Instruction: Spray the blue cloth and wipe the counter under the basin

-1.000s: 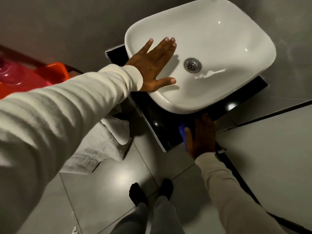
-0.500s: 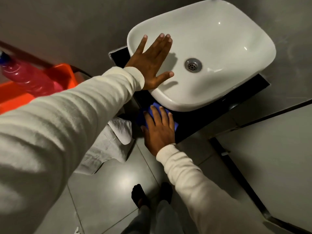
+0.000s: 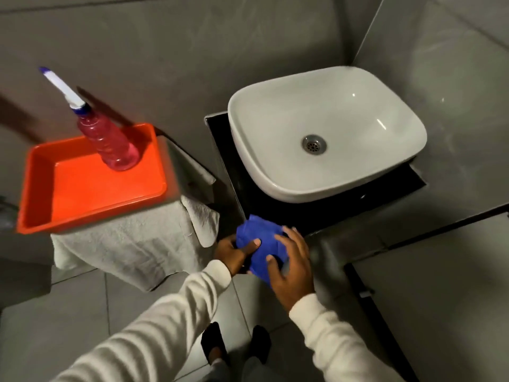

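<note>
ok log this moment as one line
left hand grip on blue cloth | right hand grip on cloth | spray bottle upright in orange tray | basin untouched

Blue cloth (image 3: pixel 260 245) partly covered by left hand (image 3: pixel 234 250) and right hand (image 3: pixel 292 260); counter (image 3: pixel 275 210) largely under basin (image 3: pixel 325 130).

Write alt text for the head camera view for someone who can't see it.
Both hands, left and right, hold a bunched blue cloth in front of a black counter under a white basin. To the left, a pink spray bottle stands in an orange tray.
</note>
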The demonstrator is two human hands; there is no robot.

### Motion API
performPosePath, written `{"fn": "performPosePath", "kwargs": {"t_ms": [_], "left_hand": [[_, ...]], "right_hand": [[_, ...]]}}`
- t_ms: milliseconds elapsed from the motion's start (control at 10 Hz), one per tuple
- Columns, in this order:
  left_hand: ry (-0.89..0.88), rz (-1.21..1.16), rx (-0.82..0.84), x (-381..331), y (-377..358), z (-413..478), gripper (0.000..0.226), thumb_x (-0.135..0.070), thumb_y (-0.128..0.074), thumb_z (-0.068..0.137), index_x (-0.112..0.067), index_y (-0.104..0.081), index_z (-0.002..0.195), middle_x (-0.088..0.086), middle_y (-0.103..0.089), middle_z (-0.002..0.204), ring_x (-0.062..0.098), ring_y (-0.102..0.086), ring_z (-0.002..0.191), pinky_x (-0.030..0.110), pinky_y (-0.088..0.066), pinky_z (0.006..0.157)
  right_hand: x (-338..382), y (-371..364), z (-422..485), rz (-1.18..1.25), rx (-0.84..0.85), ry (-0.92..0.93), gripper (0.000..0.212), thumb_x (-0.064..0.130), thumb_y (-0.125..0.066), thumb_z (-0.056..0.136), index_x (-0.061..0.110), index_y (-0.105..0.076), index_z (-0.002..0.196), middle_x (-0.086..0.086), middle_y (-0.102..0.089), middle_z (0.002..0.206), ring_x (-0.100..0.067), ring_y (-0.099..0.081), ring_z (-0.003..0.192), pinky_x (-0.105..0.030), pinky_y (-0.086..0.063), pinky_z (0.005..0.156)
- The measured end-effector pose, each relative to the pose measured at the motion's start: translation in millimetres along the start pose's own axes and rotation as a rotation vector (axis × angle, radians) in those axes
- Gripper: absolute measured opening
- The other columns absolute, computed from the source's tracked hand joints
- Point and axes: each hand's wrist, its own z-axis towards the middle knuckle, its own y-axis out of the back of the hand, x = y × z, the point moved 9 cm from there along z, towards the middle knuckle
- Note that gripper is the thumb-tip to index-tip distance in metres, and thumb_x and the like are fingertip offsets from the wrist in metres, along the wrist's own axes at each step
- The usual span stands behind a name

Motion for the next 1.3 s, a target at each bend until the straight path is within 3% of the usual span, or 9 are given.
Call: {"fn": "performPosePath", "kwargs": {"t_ms": [200,400,500,700,800,1000,1100,1200,1300], "left_hand": [[0.004,-0.175,-0.072,1.2,11.4,-26.1,0.011,-0.009,-0.067,0.082,-0.011,-0.062,0.092,0.013,-0.067,0.089,0.027,-0.066,0.069,0.034,-0.058,0.044],[-0.077,-0.359,-0.139,-10.3,74.6,-60.3,0.016,-0.008,-0.061,0.086,-0.015,-0.064,0.101,0.011,-0.072,0.094,0.028,-0.071,0.078,0.037,-0.058,0.056],[-0.147,-0.422,-0.220,-39.3,120.3,-71.6,0.020,-0.003,-0.055,0.087,-0.014,-0.063,0.102,0.014,-0.069,0.095,0.030,-0.065,0.080,0.041,-0.059,0.066],[-0.228,-0.569,-0.463,-95.3,262.6,-76.9,0.016,0.003,-0.048,0.080,-0.007,-0.058,0.088,0.014,-0.056,0.077,0.027,-0.054,0.067,0.035,-0.054,0.061],[-0.246,-0.477,-0.599,-113.8,331.9,-57.7,0.016,0.011,-0.049,0.076,-0.002,-0.058,0.078,0.015,-0.055,0.079,0.026,-0.055,0.072,0.039,-0.053,0.065],[-0.176,-0.035,-0.647,-134.0,403.5,-16.7,0.044,0.006,-0.047,0.081,0.002,-0.055,0.124,0.021,-0.061,0.125,0.037,-0.057,0.116,0.038,-0.045,0.100],[-0.090,0.113,-0.521,-131.1,408.5,-1.0,0.041,0.001,-0.047,0.084,0.003,-0.055,0.124,0.025,-0.058,0.131,0.038,-0.054,0.121,0.042,-0.041,0.106],[-0.113,0.263,-0.578,-145.4,412.0,-12.1,0.032,-0.009,-0.052,0.078,-0.003,-0.064,0.108,0.025,-0.063,0.118,0.040,-0.058,0.112,0.040,-0.046,0.100],[-0.299,0.312,-0.746,-190.6,415.7,-39.6,0.049,-0.012,-0.056,0.077,-0.010,-0.056,0.127,0.019,-0.057,0.132,0.037,-0.050,0.125,0.038,-0.039,0.108]], "right_hand": [[-29.0,-17.0,-41.6,0.434,0.040,-0.556,0.028,0.026,-0.065,0.090,0.044,-0.047,0.102,-0.001,-0.067,0.105,-0.013,-0.067,0.096,-0.023,-0.054,0.076],[33.3,-52.9,-16.2,0.536,0.180,-0.442,0.033,0.010,-0.067,0.088,0.034,-0.051,0.104,0.003,-0.071,0.097,-0.008,-0.071,0.089,-0.019,-0.058,0.070],[78.8,-82.6,17.1,0.538,0.254,-0.336,0.034,0.001,-0.065,0.087,0.019,-0.052,0.112,-0.008,-0.073,0.100,-0.028,-0.071,0.098,-0.041,-0.059,0.085],[199.7,-188.7,87.3,0.445,0.365,-0.119,0.036,0.003,-0.065,0.086,0.023,-0.051,0.112,-0.020,-0.070,0.107,-0.034,-0.067,0.096,-0.048,-0.055,0.089],[233.6,-248.0,116.6,0.332,0.370,-0.096,0.037,0.008,-0.065,0.085,0.018,-0.051,0.118,-0.017,-0.070,0.107,-0.036,-0.065,0.094,-0.043,-0.055,0.085],[244.4,-338.2,153.3,0.016,0.526,-0.169,0.041,0.021,-0.060,0.090,0.017,-0.047,0.128,-0.016,-0.062,0.129,-0.036,-0.059,0.115,-0.037,-0.046,0.097],[242.5,-353.3,147.6,-0.137,0.643,-0.152,0.043,0.026,-0.060,0.091,0.019,-0.049,0.131,-0.013,-0.058,0.136,-0.034,-0.056,0.121,-0.035,-0.043,0.101],[245.6,-345.5,145.4,-0.187,0.693,-0.107,0.040,0.028,-0.065,0.088,0.017,-0.055,0.125,-0.012,-0.062,0.131,-0.030,-0.058,0.117,-0.031,-0.043,0.097],[292.4,-320.1,166.5,-0.187,0.611,0.012,0.034,0.024,-0.067,0.087,0.011,-0.060,0.117,-0.014,-0.067,0.120,-0.030,-0.061,0.108,-0.031,-0.045,0.090]]}}
